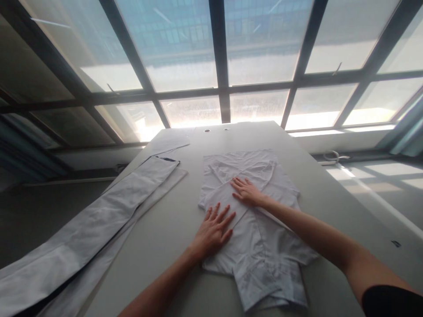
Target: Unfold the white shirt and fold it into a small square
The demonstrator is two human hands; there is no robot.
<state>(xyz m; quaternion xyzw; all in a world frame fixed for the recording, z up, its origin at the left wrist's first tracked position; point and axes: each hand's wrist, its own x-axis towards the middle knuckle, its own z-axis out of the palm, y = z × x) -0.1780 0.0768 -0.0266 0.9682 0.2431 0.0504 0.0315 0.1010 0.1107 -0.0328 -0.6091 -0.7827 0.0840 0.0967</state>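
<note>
A white shirt (pixel 274 237) lies spread on the table, with its sleeves folded across the body and some creases in the cloth. Flat on its left side rests my left hand (pixel 213 231), fingers spread and pointing away from me. My right hand (pixel 246 191) presses on the folded sleeve near the middle of the shirt, its fingers stretched out. Neither hand grips the fabric. Part of the shirt under both palms is hidden.
Along the left edge of the white table (pixel 155 246) lie long pale trousers (pixel 109 215) with a dark inner edge. Two small holes show at the table's far end. Large windows (pixel 185 53) stand beyond it. A coiled white cable (pixel 333 156) lies at the right.
</note>
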